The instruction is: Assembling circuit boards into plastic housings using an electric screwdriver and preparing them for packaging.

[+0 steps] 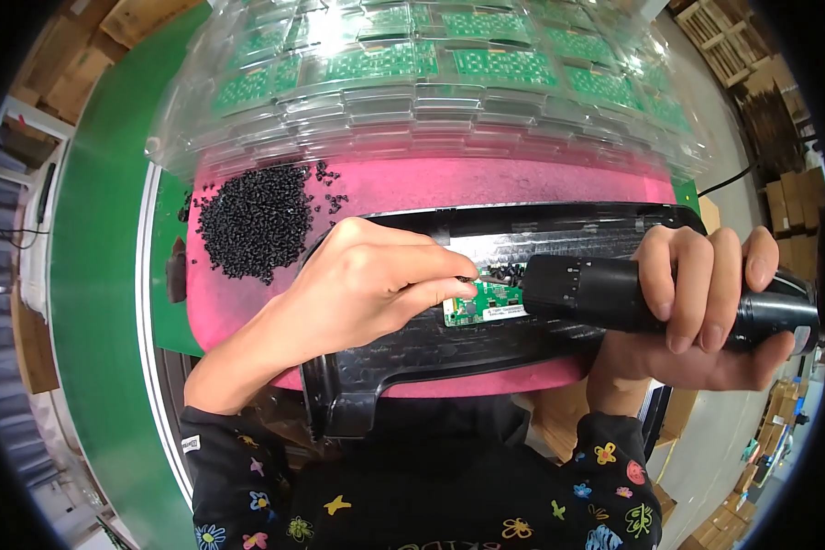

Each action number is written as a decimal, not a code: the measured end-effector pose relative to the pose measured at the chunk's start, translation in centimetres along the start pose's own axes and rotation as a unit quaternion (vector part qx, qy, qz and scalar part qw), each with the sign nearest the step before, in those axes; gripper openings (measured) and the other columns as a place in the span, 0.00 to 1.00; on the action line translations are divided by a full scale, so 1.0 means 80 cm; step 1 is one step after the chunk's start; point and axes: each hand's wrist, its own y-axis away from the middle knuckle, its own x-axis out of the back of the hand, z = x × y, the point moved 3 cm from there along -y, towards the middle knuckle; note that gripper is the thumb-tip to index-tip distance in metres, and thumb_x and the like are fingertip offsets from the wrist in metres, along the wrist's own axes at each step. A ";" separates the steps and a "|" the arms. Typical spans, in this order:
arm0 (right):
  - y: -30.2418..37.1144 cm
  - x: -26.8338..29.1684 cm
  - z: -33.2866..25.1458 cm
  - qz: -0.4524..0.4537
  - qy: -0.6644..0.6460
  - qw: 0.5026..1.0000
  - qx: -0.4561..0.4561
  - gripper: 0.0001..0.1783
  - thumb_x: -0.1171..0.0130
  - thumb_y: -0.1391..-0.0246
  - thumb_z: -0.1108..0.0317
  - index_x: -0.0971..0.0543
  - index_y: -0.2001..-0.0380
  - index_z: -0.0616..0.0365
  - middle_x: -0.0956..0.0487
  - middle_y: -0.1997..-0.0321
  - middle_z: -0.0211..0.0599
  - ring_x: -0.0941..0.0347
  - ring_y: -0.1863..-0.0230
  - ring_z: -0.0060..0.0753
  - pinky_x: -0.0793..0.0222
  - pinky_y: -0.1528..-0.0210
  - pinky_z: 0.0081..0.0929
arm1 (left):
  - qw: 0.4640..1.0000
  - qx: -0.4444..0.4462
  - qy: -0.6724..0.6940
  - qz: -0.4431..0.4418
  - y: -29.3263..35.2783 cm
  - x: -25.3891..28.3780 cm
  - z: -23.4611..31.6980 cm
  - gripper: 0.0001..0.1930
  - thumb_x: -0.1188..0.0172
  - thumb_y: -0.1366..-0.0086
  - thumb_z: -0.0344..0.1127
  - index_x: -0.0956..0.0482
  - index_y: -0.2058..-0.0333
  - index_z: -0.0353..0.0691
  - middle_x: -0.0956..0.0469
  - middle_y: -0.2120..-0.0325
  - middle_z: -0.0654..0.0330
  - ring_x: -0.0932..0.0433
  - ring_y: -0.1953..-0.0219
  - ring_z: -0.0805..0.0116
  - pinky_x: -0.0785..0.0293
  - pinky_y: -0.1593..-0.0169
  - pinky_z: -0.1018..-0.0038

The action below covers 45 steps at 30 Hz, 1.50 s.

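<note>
My right hand [706,307] wraps round a black electric screwdriver [582,291], which lies nearly level and points left. Its thin bit [495,280] reaches to the fingertips of my left hand [371,284]. Thumb and forefinger of that hand are pinched on a small black screw, mostly hidden, at the bit's end. Just below the bit is a green circuit board [467,313] with a white label, seated in a long black plastic housing [412,353]. Part of the board is covered by the screwdriver and my fingers.
A heap of small black screws [255,223] lies on the pink mat [385,179] at the left, with loose ones around it. Behind the mat, stacked clear plastic trays [431,101] hold green circuit boards. A green surface [110,238] runs along the left.
</note>
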 end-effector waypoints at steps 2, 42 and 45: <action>0.002 -0.005 0.002 -0.031 -0.010 0.999 -0.006 0.21 0.38 0.49 0.54 0.34 0.62 0.54 0.28 0.82 0.23 0.33 0.84 0.17 0.34 0.75 0.20 | 1.000 0.001 -0.004 0.000 0.001 0.002 0.001 0.07 0.32 0.45 0.30 0.17 0.69 0.34 0.18 0.76 0.55 0.19 0.77 0.60 0.23 0.75 0.71; -0.006 0.027 0.008 -0.026 0.228 0.967 -0.108 0.27 0.42 0.49 0.44 0.34 0.62 0.58 0.33 0.83 0.26 0.42 0.87 0.19 0.44 0.80 0.22 | 0.980 -0.007 -0.130 -0.148 0.004 -0.003 0.001 0.09 0.32 0.47 0.36 0.16 0.67 0.40 0.17 0.75 0.65 0.19 0.76 0.67 0.25 0.74 0.74; -0.006 0.026 0.005 -0.026 0.232 0.965 -0.118 0.27 0.41 0.50 0.44 0.34 0.64 0.57 0.34 0.84 0.26 0.42 0.87 0.19 0.44 0.80 0.22 | 0.981 0.028 -0.117 -0.149 0.006 -0.004 0.002 0.09 0.32 0.46 0.36 0.16 0.67 0.41 0.17 0.76 0.65 0.18 0.75 0.66 0.25 0.74 0.74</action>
